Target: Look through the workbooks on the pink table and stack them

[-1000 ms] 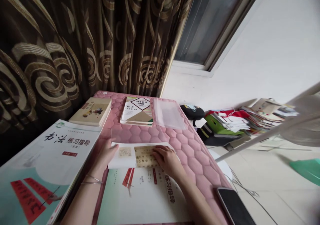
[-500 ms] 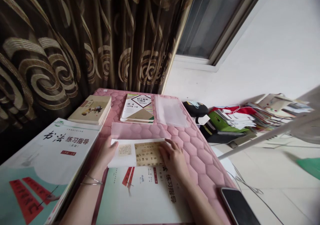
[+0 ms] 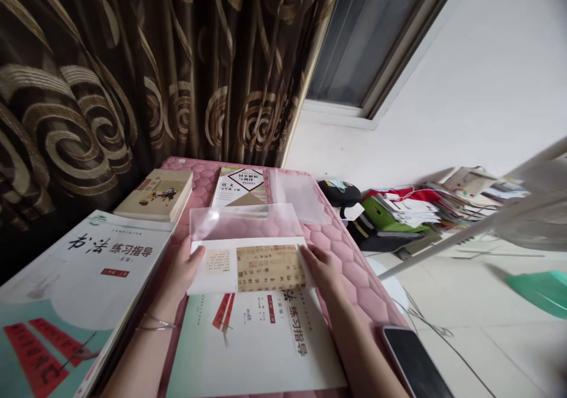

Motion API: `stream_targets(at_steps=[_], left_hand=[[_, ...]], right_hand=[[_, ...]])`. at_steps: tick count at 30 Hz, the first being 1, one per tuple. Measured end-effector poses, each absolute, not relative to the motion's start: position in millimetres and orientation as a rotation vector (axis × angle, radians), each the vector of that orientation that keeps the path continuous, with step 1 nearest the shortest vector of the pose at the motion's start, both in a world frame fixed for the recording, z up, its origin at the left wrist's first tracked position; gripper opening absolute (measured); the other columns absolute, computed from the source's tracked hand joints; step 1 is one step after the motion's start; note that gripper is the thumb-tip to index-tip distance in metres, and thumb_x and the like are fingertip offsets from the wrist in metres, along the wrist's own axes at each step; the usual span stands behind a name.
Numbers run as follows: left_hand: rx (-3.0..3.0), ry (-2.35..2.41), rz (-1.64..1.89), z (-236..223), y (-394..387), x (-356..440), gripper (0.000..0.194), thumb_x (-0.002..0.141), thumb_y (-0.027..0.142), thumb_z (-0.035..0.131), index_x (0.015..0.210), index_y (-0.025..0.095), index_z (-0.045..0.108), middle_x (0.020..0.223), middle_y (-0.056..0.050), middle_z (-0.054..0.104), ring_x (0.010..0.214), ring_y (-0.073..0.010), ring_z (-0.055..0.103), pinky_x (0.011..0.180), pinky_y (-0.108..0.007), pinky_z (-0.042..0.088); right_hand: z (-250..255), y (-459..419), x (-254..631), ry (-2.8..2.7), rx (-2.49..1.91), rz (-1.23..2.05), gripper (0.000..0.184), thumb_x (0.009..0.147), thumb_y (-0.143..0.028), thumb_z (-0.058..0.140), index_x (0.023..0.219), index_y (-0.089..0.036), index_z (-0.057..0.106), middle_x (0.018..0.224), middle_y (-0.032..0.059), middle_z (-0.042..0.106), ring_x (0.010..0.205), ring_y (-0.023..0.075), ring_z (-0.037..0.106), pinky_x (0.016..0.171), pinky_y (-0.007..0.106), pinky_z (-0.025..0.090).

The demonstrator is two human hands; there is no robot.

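A calligraphy workbook (image 3: 248,351) lies in front of me, its title page showing sideways. Across its far part is a folded-over printed section (image 3: 270,268) with brown calligraphy. From beyond that section sticks out a clear plastic book cover (image 3: 243,221), its far edge raised off the table. My left hand (image 3: 183,268) pinches the left end of the section and plastic, thumb on top. At the right end, my right hand (image 3: 321,271) grips the same edge; its lower fingers are hidden.
To the left is a stack of workbooks (image 3: 101,268), with thick tan books (image 3: 155,194) behind it. A white exercise book (image 3: 241,185) and clear plastic sleeves (image 3: 296,197) lie at the back. A phone (image 3: 416,362) rests near the right edge of the pink padded tabletop (image 3: 354,280).
My right hand has shifted from the top of the printed section to its right edge. The plastic cover's far edge has risen. The view has moved slightly.
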State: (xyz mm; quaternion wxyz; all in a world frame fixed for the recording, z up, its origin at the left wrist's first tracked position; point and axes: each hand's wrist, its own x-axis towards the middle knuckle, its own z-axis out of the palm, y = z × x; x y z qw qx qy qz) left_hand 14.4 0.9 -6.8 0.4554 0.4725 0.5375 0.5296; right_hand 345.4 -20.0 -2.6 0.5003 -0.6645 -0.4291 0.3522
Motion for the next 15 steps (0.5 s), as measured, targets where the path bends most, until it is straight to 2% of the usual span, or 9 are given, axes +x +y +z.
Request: stream_targets(at_steps=[3,9,12,15], left_hand=[[1.223,1.235,1.285,-8.1,0.7,13.3,0.044,0.077,0.042,0.063,0.114,0.021,0.054,0.091,-0.003,0.068,0.081,-0.0225,0.066,0.068,-0.03,0.051],[1.307,1.255,1.323,-8.0,1.5,12.3,0.043,0.079,0.044,0.061,0.113,0.02,0.054,0.094,-0.005,0.068,0.083,-0.0229,0.066,0.07,-0.033,0.052],[1.303,1.257,1.348,-3.6,0.3,14.9,0.042,0.078,0.045,0.062,0.111,0.02,0.054,0.099,-0.007,0.068,0.088,-0.0234,0.067,0.073,-0.033,0.053],[1.304,1.242,1.344,-1.2,-0.9,16.5,0.042,0.078,0.044,0.061,0.111,0.019,0.054,0.1,-0.007,0.068,0.088,-0.0234,0.067,0.071,-0.032,0.052]], right_hand=[[5.4,-24.4,343.6,-0.935,-1.609,0.902,0.048,0.062,-0.063,0.07,0.068,-0.015,0.066,0.056,0.0007,0.059,0.052,0.0137,0.051,0.047,0.024,0.038],[8.5,-28.0,340.5,-0.886,-1.514,0.937,0.05,0.057,-0.065,0.075,0.057,-0.018,0.059,0.052,-0.0003,0.056,0.048,0.0117,0.045,0.045,0.024,0.035],[7.8,-28.1,340.7,-0.865,-1.471,0.982,0.046,0.058,-0.062,0.076,0.059,-0.019,0.061,0.054,-0.0009,0.058,0.049,0.0123,0.047,0.046,0.024,0.036],[5.5,-27.3,342.6,-0.849,-1.372,1.034,0.042,0.06,-0.058,0.078,0.071,-0.02,0.065,0.061,-0.0009,0.063,0.053,0.0143,0.053,0.05,0.025,0.041]])
